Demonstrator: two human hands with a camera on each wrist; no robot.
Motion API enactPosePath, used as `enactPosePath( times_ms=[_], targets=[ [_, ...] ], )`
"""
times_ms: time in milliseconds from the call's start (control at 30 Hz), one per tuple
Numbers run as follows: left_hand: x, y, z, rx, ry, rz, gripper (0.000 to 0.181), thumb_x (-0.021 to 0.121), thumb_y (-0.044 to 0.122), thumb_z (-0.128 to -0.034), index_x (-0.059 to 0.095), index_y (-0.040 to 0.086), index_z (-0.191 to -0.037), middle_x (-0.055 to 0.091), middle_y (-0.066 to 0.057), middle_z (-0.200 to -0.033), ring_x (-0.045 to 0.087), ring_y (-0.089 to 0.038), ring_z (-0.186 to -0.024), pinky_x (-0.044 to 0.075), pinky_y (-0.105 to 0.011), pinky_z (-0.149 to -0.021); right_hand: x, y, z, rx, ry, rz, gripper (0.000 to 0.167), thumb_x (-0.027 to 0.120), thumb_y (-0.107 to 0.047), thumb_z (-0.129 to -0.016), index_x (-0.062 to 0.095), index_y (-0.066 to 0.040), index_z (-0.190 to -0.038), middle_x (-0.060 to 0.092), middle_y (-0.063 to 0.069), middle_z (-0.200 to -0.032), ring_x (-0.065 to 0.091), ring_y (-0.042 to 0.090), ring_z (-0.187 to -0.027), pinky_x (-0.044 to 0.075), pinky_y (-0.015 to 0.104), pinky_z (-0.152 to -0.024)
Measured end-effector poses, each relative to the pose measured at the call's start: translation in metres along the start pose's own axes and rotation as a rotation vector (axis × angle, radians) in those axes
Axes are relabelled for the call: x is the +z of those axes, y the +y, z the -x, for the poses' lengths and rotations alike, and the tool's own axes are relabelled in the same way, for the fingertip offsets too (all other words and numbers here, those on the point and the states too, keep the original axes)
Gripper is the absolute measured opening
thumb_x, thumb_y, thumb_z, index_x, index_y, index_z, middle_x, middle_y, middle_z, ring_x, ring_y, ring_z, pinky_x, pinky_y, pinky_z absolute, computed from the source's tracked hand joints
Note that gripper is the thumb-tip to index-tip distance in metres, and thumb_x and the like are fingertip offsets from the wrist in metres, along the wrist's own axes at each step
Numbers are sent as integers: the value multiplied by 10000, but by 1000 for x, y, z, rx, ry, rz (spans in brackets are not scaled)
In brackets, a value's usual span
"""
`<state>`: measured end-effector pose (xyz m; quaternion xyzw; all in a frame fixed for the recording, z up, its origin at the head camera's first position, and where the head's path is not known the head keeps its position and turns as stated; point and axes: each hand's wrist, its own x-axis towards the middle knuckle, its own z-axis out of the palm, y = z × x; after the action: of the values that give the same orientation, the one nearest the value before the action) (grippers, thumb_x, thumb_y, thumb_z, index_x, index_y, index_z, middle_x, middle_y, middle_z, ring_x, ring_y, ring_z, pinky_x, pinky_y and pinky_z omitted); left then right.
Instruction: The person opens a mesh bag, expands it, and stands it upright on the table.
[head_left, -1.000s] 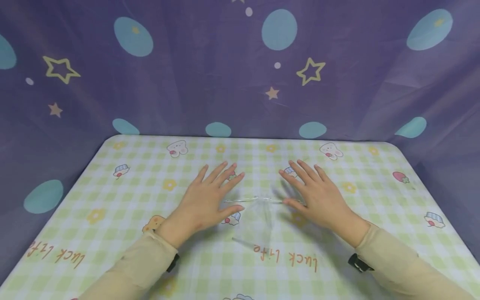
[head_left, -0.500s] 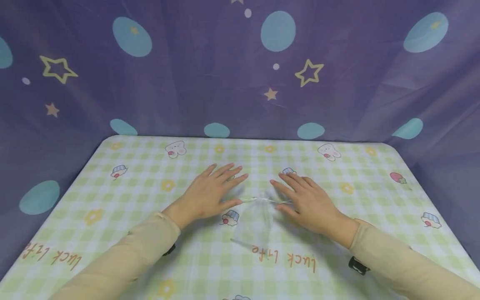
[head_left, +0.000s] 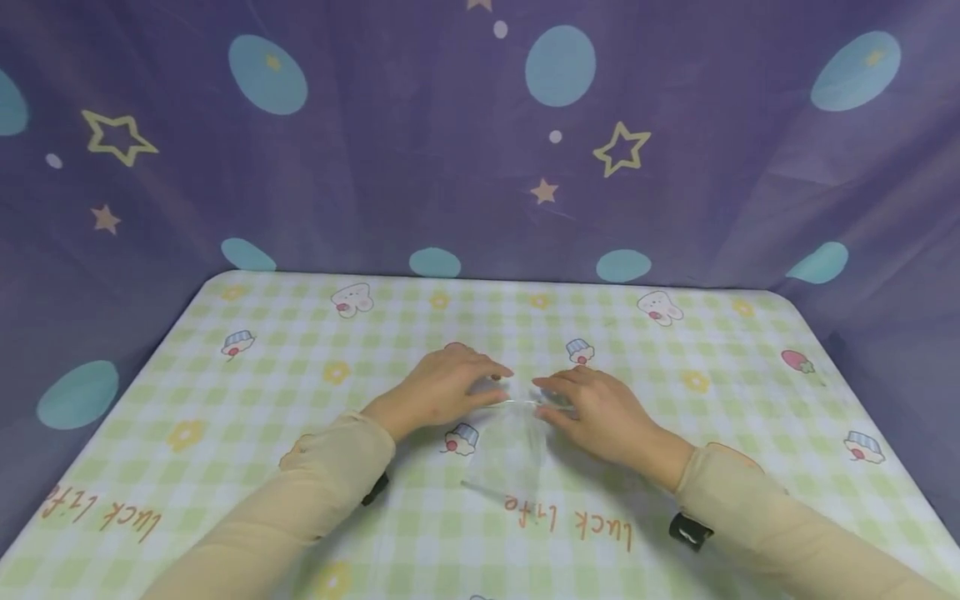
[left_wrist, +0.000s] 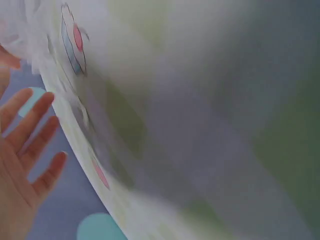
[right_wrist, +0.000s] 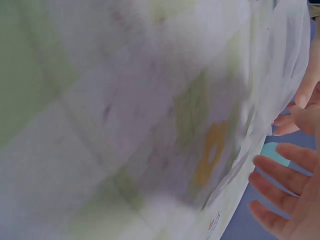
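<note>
So, one clear plastic bag point(head_left: 512, 454) on the desk point(head_left: 255, 392)

From my station I see it lying between the left hand point(head_left: 442, 387) and the right hand point(head_left: 603, 414), both beside its far edge. Each is spread, thumb parted from the fingers; whether the thumbs touch the plastic, I cannot tell. Behind hangs a purple curtain point(head_left: 375, 150) with stars.

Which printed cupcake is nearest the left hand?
The cupcake just below the left hand in head view, at the left edge of the clear plastic; the others lie farther off.
</note>
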<state>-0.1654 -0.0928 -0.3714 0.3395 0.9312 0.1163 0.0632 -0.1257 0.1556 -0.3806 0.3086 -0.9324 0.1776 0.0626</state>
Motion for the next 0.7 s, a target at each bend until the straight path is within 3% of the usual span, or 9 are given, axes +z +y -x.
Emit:
enactPosePath(
  times_ms=[167,333,533,700],
  targets=[
    [5,14,-7,-98,-56,57,437,583,532,-957,664,250,-1281,695,130,-1079,639,-105,-981,519,-354,-770,2,-5,-2,98,-66,-46,450,760,-357,-875,689,-97,-1236,713,1,-983,660,180,-921,540,396,-798],
    [9,22,-9,-140,-68,89,417,646,484,-936,675,224,-1261,687,139,-1009,639,-87,-967,510,-369,-790,5,-8,-1,80,-89,-34,426,797,-305,-844,711,-72,-1191,714,-1,-938,664,159,-869,547,363,-759],
    [12,23,-10,-139,-53,94,328,722,401,-902,712,219,-1175,643,158,-937,614,-72,-897,503,-366,-785,8,-11,-1,28,-88,-34,374,815,-240,-827,730,-64,-1146,721,22,-1018,679,181,-920,556,360,-787],
    [14,26,-10,-166,-31,124,261,759,376,-874,712,240,-1091,664,158,-936,621,-70,-900,500,-367,-788,9,-12,0,32,-104,-42,364,816,-203,-824,730,-71,-1152,721,44,-1088,678,213,-994,557,384,-817]
  ],
)
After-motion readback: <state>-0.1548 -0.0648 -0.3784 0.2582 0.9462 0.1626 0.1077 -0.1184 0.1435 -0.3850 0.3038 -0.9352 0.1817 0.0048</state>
